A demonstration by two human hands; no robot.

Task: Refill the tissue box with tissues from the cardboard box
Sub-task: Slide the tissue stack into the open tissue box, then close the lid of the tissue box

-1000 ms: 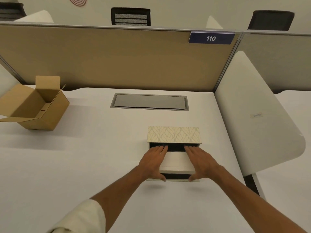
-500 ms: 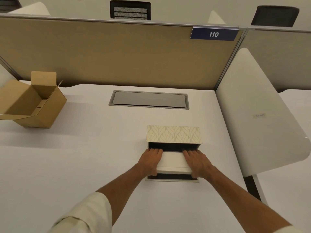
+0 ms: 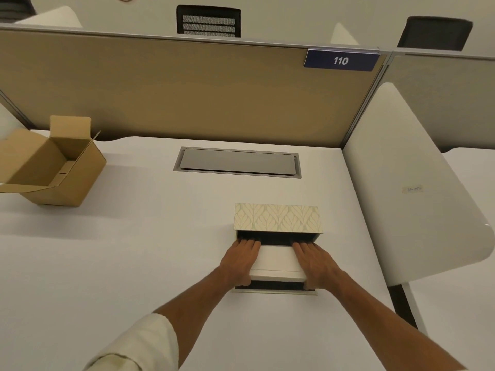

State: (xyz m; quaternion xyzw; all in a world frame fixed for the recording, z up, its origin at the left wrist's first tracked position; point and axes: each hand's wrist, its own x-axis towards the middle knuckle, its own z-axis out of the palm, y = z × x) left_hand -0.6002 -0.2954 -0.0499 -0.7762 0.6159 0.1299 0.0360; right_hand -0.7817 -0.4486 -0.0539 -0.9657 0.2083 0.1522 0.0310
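i have the left hand (image 3: 241, 261) and right hand (image 3: 314, 263) each in a closed grip on an end of the tissues (image 3: 277, 261), low centre of frame, over the open tissue box (image 3: 277, 218). a skewed pack could catch the dark rim. the bench (image 3: 134, 250) has room leftward; the cardboard box (image 3: 53, 167) sits upper left.

Lower center of the frame: left hand (image 3: 239, 262) and right hand (image 3: 316, 263) clasped on either end of a white tissue pack (image 3: 277, 261), fingertips dipping into the dark interior of the open, leaf-patterned tissue box (image 3: 277, 218) on a white desk (image 3: 134, 250). At left edge, cardboard box (image 3: 53, 167) with flaps open. Behind, tan partition (image 3: 187, 89) tagged 110.
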